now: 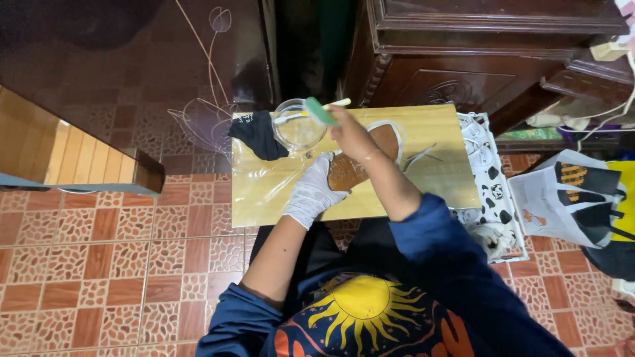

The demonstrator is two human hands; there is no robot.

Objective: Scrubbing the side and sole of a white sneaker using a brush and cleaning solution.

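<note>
Nearest the camera, a dark blue shirt with a yellow sun print fills the bottom of the view, both sleeves pushed up the forearms. From it two arms reach forward over a small pale wooden tabletop (436, 178) covered with clear plastic film.

Left hand (312, 192), in a white glove, is curled with its fingers pressed against the near end of a brown shoe (347, 170) with a white sole edge, pinning it on the tabletop. Right hand (349, 132), bare, crosses above the shoe and is closed around a brush with a green head (319, 110) and a pale handle.

Judging by its look, the shoe is light, its upper soft enough to give under pressure, its sole stiffer; the firm heel and sole edge seem the surest places to hold it, and it may be slick if wet.

Just beyond, a clear glass bowl (296, 125) sits by the brush, possibly holding liquid. A black cloth (258, 134) lies to its left. Farthest off stands dark carved wooden furniture (476, 59).
</note>
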